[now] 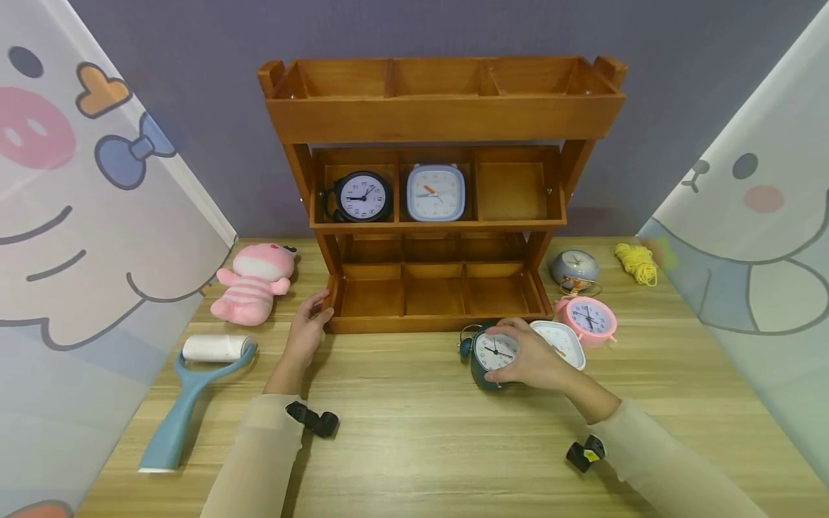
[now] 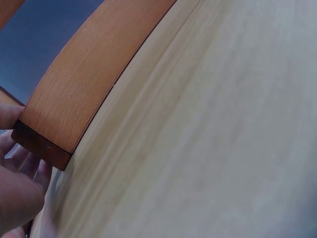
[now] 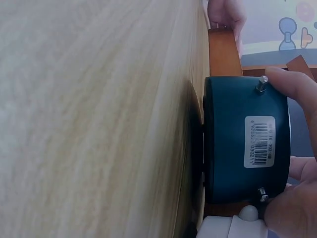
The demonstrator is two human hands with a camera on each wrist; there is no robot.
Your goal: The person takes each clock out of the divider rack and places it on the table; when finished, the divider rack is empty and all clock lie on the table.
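My right hand (image 1: 532, 357) holds a dark teal twin-bell alarm clock (image 1: 487, 363), fingers and thumb spread across its body. It lies face up, just in front of the wooden shelf (image 1: 427, 325). The right wrist view shows the side of the clock (image 3: 230, 139) with a barcode label and two metal feet, between thumb and fingers. My left hand (image 1: 306, 332) grips the front left corner of the shelf's bottom tier, thumb on top in the left wrist view. A white clock (image 1: 562, 344) lies close beside my right hand.
On the shelf's middle tier sit a black clock (image 1: 364, 196) and a blue-rimmed clock (image 1: 436, 193). To the right are a pink clock (image 1: 588, 319), a grey-blue clock (image 1: 575, 269) and yellow cord (image 1: 637, 263). A pink plush toy (image 1: 255, 284) and a lint roller (image 1: 184, 406) lie left.
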